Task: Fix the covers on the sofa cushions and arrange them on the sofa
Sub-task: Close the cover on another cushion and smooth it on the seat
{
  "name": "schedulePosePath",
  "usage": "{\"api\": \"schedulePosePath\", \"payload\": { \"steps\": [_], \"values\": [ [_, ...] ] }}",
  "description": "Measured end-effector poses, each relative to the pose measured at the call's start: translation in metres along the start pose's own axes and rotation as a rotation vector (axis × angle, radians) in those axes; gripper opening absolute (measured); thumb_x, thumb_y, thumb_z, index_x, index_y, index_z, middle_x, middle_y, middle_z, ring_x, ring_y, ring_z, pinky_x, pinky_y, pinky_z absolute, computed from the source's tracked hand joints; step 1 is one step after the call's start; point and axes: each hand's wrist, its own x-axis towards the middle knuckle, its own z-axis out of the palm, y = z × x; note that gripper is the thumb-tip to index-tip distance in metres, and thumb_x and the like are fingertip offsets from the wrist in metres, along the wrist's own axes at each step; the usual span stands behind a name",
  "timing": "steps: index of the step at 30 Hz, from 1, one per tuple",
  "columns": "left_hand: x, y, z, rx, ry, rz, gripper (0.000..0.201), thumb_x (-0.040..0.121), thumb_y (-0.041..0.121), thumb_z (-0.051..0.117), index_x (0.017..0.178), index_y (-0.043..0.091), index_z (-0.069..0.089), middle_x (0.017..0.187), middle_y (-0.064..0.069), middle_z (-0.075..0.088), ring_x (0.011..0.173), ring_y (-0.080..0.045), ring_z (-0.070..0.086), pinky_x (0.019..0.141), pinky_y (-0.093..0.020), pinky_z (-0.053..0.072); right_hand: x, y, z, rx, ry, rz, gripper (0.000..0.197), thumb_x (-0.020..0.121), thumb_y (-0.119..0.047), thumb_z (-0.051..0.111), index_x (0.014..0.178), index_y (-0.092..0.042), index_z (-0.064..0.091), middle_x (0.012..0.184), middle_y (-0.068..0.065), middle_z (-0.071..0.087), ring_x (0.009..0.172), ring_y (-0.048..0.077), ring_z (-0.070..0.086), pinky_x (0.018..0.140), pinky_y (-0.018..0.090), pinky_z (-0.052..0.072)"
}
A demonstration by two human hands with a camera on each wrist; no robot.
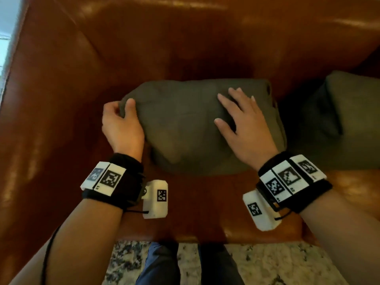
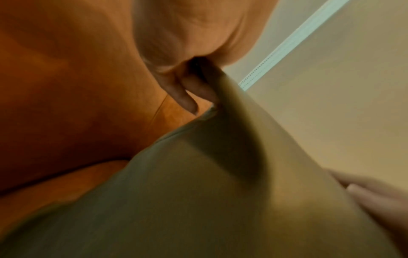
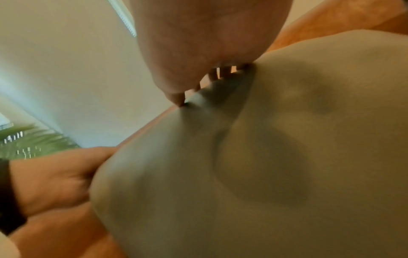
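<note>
Step in hand, by judgement: covering done or nearly so, cushion being seated on the sofa. Grey-green cushion [image 1: 197, 128] lying on the brown leather sofa [image 1: 61, 103] seat, rear edge close to the backrest. Left hand [image 1: 121, 122] clamped on the cushion's left corner, fabric pinched between thumb and curled fingers. Right hand [image 1: 242, 122] spread flat on the cushion's upper face toward its right end, fingers straight, pressing. Hands well apart. Second cushion [image 1: 339, 120] of like cloth just beside, to the right. Closure of the cover not visible; state cannot be told. Next move likely calls for smoothing the gathered corner, then standing the cushion against the backrest.
</note>
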Motion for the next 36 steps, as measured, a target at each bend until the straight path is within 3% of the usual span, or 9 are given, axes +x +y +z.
{"api": "schedulePosePath", "payload": {
  "steps": [2,5,8,11,15,19,23,30,36],
  "values": [
    [-0.012,0.007,0.004,0.149,0.054,0.124,0.045,0.095,0.038,0.056,0.132,0.015,0.047,0.125,0.0,0.049,0.113,-0.016,0.049,0.099,-0.028,0.039,-0.002,0.002,0.0,0.093,0.08,0.038,0.049,0.1,-0.037,0.044,0.145,-0.02,0.041,0.155,0.006,0.031,0.148,0.022,0.018,0.121,0.036,0.004],
    [-0.044,0.028,0.015,0.447,0.068,0.481,0.053,0.091,0.038,0.055,0.138,0.015,0.044,0.143,-0.009,0.039,0.134,-0.027,0.036,0.113,-0.045,0.026,-0.015,0.015,-0.002,0.161,0.199,0.133,0.045,0.098,-0.033,0.047,0.141,-0.019,0.046,0.15,0.005,0.037,0.144,0.021,0.025,0.12,0.04,0.016],
    [-0.075,0.053,0.047,0.571,-0.208,0.773,0.044,0.093,0.038,0.053,0.132,0.017,0.053,0.14,-0.007,0.045,0.135,-0.027,0.036,0.115,-0.047,0.023,-0.029,0.044,-0.005,0.247,0.274,0.299,0.04,0.099,-0.034,0.046,0.137,-0.021,0.048,0.141,0.001,0.043,0.132,0.018,0.038,0.11,0.037,0.032],
    [-0.107,0.07,0.094,0.659,-0.537,0.897,0.041,0.095,0.04,0.051,0.131,0.021,0.054,0.135,-0.001,0.046,0.129,-0.023,0.04,0.112,-0.042,0.026,-0.038,0.086,-0.005,0.328,0.249,0.466,0.032,0.101,-0.028,0.044,0.129,-0.018,0.056,0.128,0.004,0.053,0.12,0.022,0.048,0.098,0.031,0.035],
    [-0.136,0.077,0.15,0.782,-0.692,1.058,0.042,0.095,0.04,0.049,0.133,0.023,0.053,0.142,-0.001,0.043,0.137,-0.023,0.032,0.116,-0.041,0.017,-0.043,0.124,0.0,0.319,0.111,0.38,0.023,0.097,-0.021,0.053,0.114,-0.015,0.067,0.113,0.005,0.055,0.107,0.023,0.049,0.087,0.024,0.033],
    [-0.14,0.071,0.176,0.925,-0.658,1.108,0.042,0.094,0.041,0.05,0.13,0.022,0.056,0.144,-0.003,0.043,0.139,-0.024,0.031,0.118,-0.043,0.013,-0.035,0.145,-0.005,0.345,0.019,0.318,0.029,0.091,-0.025,0.062,0.119,-0.019,0.066,0.102,0.003,0.051,0.101,0.023,0.05,0.082,0.026,0.034],
    [-0.142,0.063,0.169,0.933,-0.601,1.132,0.037,0.088,0.036,0.058,0.12,0.018,0.064,0.135,-0.005,0.053,0.132,-0.028,0.04,0.113,-0.046,0.024,-0.01,0.149,-0.003,0.351,0.063,0.346,0.027,0.081,-0.034,0.071,0.105,-0.02,0.068,0.093,-0.001,0.051,0.093,0.022,0.056,0.078,0.036,0.046],
    [-0.144,0.068,0.173,0.992,-0.617,1.097,0.039,0.087,0.035,0.06,0.122,0.019,0.064,0.133,-0.003,0.053,0.13,-0.027,0.041,0.111,-0.045,0.026,0.004,0.156,0.005,0.188,0.041,0.398,0.03,0.083,-0.034,0.069,0.106,-0.016,0.065,0.115,0.008,0.052,0.111,0.029,0.049,0.088,0.046,0.046],
    [-0.147,0.076,0.177,1.021,-0.657,1.023,0.041,0.088,0.037,0.058,0.126,0.021,0.061,0.135,-0.001,0.05,0.129,-0.025,0.04,0.111,-0.042,0.024,0.017,0.164,-0.004,0.33,0.029,0.473,0.013,0.087,-0.023,0.066,0.091,-0.016,0.075,0.105,0.007,0.066,0.101,0.026,0.061,0.085,0.038,0.051]
  ]
}}
